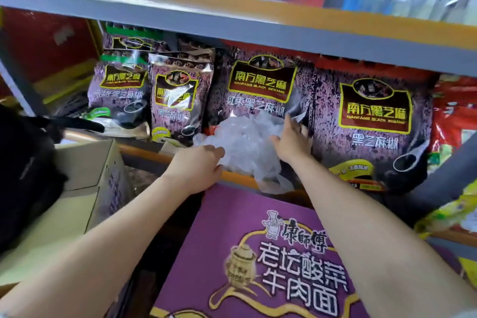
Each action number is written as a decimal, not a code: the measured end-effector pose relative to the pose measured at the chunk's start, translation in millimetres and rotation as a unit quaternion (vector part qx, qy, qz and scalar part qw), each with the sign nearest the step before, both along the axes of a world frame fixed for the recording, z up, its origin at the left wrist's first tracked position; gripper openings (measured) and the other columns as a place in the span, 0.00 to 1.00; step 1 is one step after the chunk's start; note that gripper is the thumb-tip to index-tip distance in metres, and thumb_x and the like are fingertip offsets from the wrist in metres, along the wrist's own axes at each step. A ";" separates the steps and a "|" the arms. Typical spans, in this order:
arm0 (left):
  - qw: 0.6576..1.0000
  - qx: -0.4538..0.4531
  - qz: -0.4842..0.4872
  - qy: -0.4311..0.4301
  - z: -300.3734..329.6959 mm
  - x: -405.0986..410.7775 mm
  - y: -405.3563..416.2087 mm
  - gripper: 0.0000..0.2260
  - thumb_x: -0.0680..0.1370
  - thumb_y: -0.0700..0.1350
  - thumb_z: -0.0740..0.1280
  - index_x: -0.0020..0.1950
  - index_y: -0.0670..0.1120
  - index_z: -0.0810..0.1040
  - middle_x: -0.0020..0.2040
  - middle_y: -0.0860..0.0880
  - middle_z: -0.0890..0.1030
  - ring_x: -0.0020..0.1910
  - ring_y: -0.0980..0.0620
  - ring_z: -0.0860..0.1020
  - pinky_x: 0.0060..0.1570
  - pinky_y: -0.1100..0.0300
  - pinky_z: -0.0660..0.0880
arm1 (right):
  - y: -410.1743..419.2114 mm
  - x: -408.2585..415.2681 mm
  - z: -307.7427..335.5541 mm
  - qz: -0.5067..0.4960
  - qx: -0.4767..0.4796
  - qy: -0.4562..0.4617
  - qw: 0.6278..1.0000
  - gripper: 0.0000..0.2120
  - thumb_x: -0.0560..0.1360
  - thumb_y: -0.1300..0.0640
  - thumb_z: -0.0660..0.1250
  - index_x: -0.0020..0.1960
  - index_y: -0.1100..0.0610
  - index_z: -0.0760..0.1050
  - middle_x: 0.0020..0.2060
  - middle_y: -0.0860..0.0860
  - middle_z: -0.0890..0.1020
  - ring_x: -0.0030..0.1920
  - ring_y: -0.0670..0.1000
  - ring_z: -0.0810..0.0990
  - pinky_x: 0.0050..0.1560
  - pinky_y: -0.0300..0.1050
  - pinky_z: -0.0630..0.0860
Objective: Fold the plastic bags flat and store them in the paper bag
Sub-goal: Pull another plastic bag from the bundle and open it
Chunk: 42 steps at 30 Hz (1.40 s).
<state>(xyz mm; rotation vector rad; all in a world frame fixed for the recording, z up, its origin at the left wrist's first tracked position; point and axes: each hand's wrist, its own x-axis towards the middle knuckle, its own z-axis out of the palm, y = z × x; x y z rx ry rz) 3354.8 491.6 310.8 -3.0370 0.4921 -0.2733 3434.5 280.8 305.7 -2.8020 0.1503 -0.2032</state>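
While crumpled, the plastic bags (245, 142) meet both hands' grip.

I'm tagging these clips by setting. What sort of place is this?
Most likely a small grocery shop: a metal shelf stocked with rows of identical sesame packs, and a purple noodle carton below them.

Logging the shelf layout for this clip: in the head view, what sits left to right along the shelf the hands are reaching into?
Small sesame bag → second small sesame bag → left hand → crumpled plastic bags → right hand → large sesame bag → red packets.
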 end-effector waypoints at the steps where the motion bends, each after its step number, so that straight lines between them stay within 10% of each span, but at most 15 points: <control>1: 1.000 -0.012 -0.005 -0.010 -3.7 4.1 1.5 0.14 0.78 0.50 0.57 0.62 0.46 0.69 0.57 0.47 0.75 0.53 0.43 0.76 0.39 0.55 0.70 | 0.0 6.0 -1.7 -0.011 0.009 0.017 1.000 0.31 0.79 0.49 0.58 0.76 0.54 0.47 0.73 0.57 0.61 0.71 0.60 0.59 0.66 0.56 0.62; 5: 0.991 -0.045 -0.098 -0.074 -13.8 25.2 -5.6 0.24 0.72 0.51 0.69 0.66 0.45 0.69 0.62 0.43 0.74 0.56 0.40 0.75 0.42 0.51 0.74 | 1.4 22.7 -14.3 -0.038 -0.016 0.014 0.999 0.10 0.77 0.49 0.61 0.51 0.56 0.71 0.54 0.59 0.78 0.58 0.62 0.72 0.53 0.52 0.67; 10: 0.984 -0.062 -0.141 -0.086 -24.3 63.0 -41.1 0.42 0.68 0.64 0.69 0.74 0.45 0.58 0.74 0.39 0.60 0.71 0.39 0.61 0.68 0.43 0.59 | -6.9 19.3 4.6 0.006 0.055 -0.023 0.998 0.14 0.76 0.54 0.60 0.33 0.54 0.64 0.29 0.50 0.70 0.33 0.55 0.71 0.30 0.44 0.63; 13: 0.993 -0.055 -0.092 -0.038 -29.6 81.3 -61.5 0.42 0.72 0.64 0.62 0.76 0.45 0.47 0.76 0.43 0.50 0.75 0.44 0.50 0.72 0.50 0.48 | -20.2 5.4 19.4 0.015 0.115 -0.065 0.991 0.14 0.77 0.55 0.60 0.34 0.55 0.60 0.29 0.51 0.66 0.31 0.52 0.65 0.31 0.45 0.58; 20: 0.992 -0.032 -0.096 0.072 -58.1 112.2 -67.0 0.28 0.78 0.53 0.60 0.73 0.42 0.57 0.73 0.44 0.59 0.73 0.46 0.55 0.69 0.54 0.56 | -56.4 -46.2 55.0 -0.060 0.324 -0.195 0.924 0.16 0.79 0.52 0.58 0.63 0.61 0.67 0.55 0.50 0.74 0.57 0.50 0.72 0.53 0.46 0.68; 25: 0.971 -0.033 -0.169 0.164 -46.5 113.6 -50.0 0.35 0.78 0.54 0.61 0.76 0.42 0.47 0.77 0.44 0.48 0.75 0.48 0.49 0.72 0.57 0.52 | -71.9 -87.2 56.8 -0.062 0.405 -0.173 0.896 0.20 0.74 0.46 0.62 0.58 0.59 0.72 0.54 0.59 0.78 0.56 0.60 0.77 0.53 0.51 0.72; 28: 0.952 -0.226 -0.183 0.099 0.7 87.6 -52.0 0.28 0.78 0.50 0.61 0.75 0.45 0.55 0.73 0.44 0.63 0.71 0.47 0.64 0.67 0.57 0.63 | -77.4 -111.5 62.7 -0.043 0.456 -0.176 0.872 0.05 0.76 0.53 0.64 0.51 0.52 0.76 0.48 0.50 0.81 0.50 0.51 0.80 0.53 0.49 0.74; 32: 0.841 -0.463 -0.277 0.039 69.9 4.0 -68.7 0.22 0.79 0.51 0.58 0.70 0.43 0.65 0.65 0.50 0.71 0.63 0.57 0.69 0.59 0.72 0.65 | -74.7 -142.1 70.4 -0.022 0.483 -0.198 0.853 0.03 0.77 0.57 0.64 0.49 0.52 0.77 0.44 0.48 0.81 0.45 0.46 0.80 0.48 0.43 0.75; 37: 0.922 -0.214 -0.290 -0.142 68.1 -77.3 -106.6 0.38 0.66 0.67 0.62 0.68 0.46 0.62 0.65 0.44 0.72 0.59 0.43 0.75 0.54 0.50 0.75 | -60.8 -179.8 80.1 0.012 0.519 -0.167 0.838 0.09 0.76 0.59 0.64 0.56 0.57 0.76 0.48 0.50 0.81 0.46 0.39 0.80 0.46 0.32 0.73; 42: 0.922 -0.115 -0.199 -0.311 68.3 -122.3 -127.8 0.23 0.65 0.46 0.65 0.59 0.43 0.67 0.47 0.46 0.81 0.28 0.48 0.78 0.20 0.63 0.67 | -68.8 -221.1 86.1 0.073 0.530 -0.073 0.841 0.20 0.69 0.48 0.71 0.58 0.56 0.77 0.50 0.46 0.83 0.53 0.42 0.80 0.57 0.42 0.73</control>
